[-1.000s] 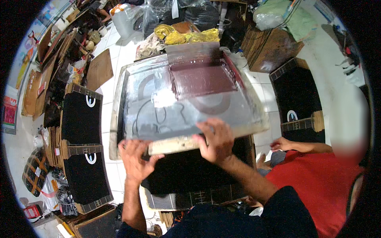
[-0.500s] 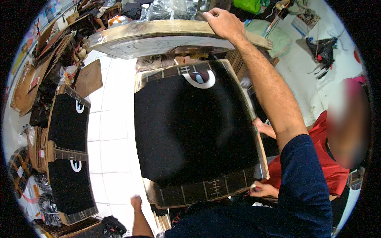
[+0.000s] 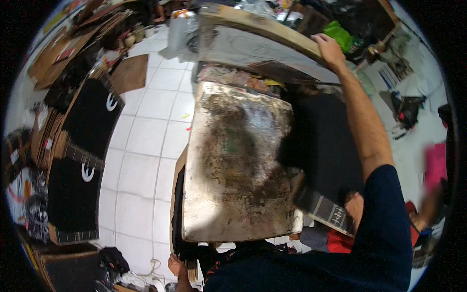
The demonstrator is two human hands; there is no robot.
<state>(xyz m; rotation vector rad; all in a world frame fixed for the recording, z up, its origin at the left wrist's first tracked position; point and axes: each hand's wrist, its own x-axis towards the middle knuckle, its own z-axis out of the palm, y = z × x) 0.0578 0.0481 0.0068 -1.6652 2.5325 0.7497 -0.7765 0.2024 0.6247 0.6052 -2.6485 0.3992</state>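
Observation:
My right hand (image 3: 330, 48) grips the upper edge of a tilted wooden screen frame (image 3: 262, 24), its pale mesh side facing me. My left hand (image 3: 177, 265), low beside the platen, has its fingers closed on the lower end of a board with black cloth (image 3: 177, 214), partly hidden at the platen's left edge. The pale, heavily stained platen (image 3: 233, 185) lies bare in the middle. At its right, a co-worker's hand (image 3: 354, 207) holds another black board (image 3: 321, 136), angled partly off the platen and blurred.
Two black printed boards (image 3: 73, 194) lie at the left beside cardboard stacks (image 3: 58, 44) and bags. A white tiled floor (image 3: 136, 185) runs between them and the platen. A co-worker in red (image 3: 340, 242) is at the lower right, partly behind my right arm.
I have raised the screen frame from lying flat to tilted at the back. The printed black board that covered the platen has shifted right with the co-worker, exposing the stained top.

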